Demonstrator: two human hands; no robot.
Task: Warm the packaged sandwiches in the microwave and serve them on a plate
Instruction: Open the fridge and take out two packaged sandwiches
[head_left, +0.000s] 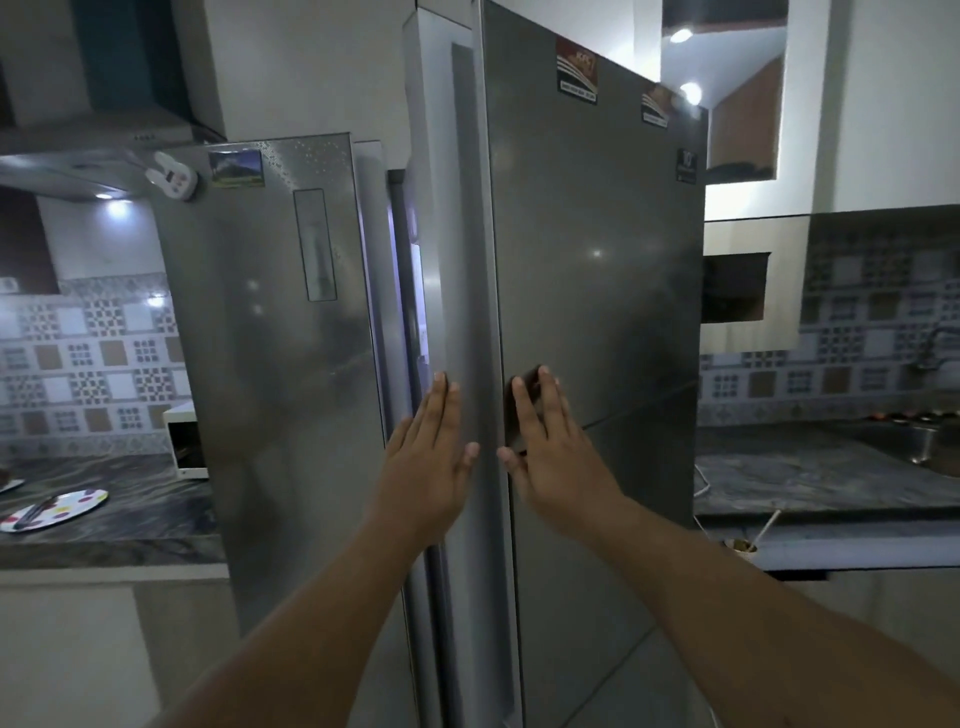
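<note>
left hand (426, 467): fingers straight, flat on the tall steel fridge door (597, 312) edge
right hand (550, 457): fingers straight, pressing same door
stickers (576, 78): text unreadable
white spotted plate (54, 511): left table (130, 519)
sandwiches: not visible

Two bare forearms, no sleeves in view, left hand (431, 457) and right hand (553, 457) ringless.

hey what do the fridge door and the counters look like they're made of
Fridge door: looks like brushed stainless steel or a steel-look coating, grey with a soft sheen that mirrors the ceiling lights and the right hand.
Counter: seems to be polished stone, perhaps granite or marble, dark grey with wavy veins and a glossy surface; a laminate imitation can't be ruled out.
</note>
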